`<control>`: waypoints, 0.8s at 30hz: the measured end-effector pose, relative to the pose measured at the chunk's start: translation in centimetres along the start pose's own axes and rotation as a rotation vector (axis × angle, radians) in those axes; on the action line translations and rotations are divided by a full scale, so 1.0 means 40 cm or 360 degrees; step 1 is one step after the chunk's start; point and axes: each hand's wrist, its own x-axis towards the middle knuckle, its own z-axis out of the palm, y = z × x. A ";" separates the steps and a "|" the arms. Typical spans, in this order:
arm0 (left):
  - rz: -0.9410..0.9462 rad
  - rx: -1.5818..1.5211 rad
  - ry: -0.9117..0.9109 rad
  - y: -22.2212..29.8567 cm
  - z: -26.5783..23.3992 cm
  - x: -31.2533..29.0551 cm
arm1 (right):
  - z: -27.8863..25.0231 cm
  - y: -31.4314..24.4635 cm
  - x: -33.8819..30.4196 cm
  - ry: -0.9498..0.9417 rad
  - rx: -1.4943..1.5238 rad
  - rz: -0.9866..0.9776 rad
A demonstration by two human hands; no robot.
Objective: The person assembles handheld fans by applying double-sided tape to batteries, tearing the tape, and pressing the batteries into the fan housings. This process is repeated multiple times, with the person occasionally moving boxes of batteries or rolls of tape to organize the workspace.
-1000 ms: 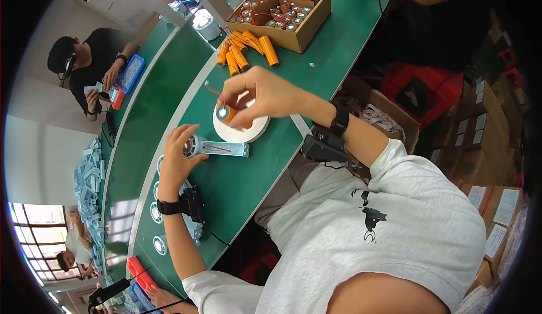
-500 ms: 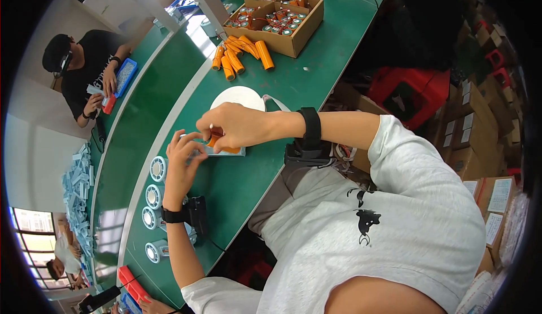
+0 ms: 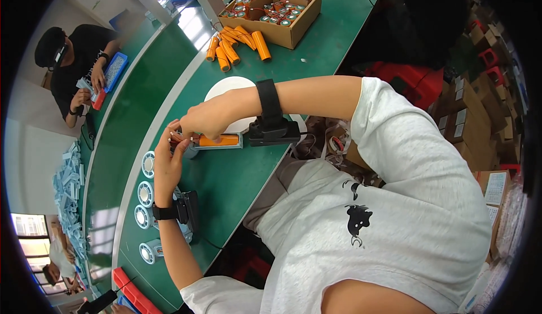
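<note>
An orange cylindrical battery lies lengthwise in the open grey-blue handle housing of a small fan on the green table. My right hand is over the housing's left part, its fingers bent and pinched together at the thin battery wires. From the left, my left hand meets it, thumb and fingers closed around the same wires by the housing's round end. Small white connector ends show between the fingers; the exact grip is partly hidden. Behind my right wrist lies a white round disc, partly covered.
Several light-blue fans line the table's left side. Loose orange batteries lie before a cardboard box of more batteries. Across the table a person handles parts beside a blue tray. A red tray sits at lower left.
The orange battery, earlier mostly under my right hand, now shows lying in the housing. My right hand has moved left, and both hands now meet at the wires. The view has shifted slightly.
</note>
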 end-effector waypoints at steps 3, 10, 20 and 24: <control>-0.0021 -0.0033 -0.0036 -0.002 -0.001 0.004 | -0.004 -0.006 0.001 -0.0137 -0.0053 0.0048; 0.0140 -0.0032 0.0103 -0.006 0.024 -0.007 | 0.072 0.011 -0.005 0.0192 0.0063 -0.0020; 0.0097 -0.0066 0.0087 -0.017 0.018 0.002 | 0.092 0.052 0.013 0.0211 0.0380 -0.0077; 0.0152 -0.0082 0.0095 -0.008 0.025 0.007 | 0.087 0.011 0.003 0.0334 -0.0065 0.0114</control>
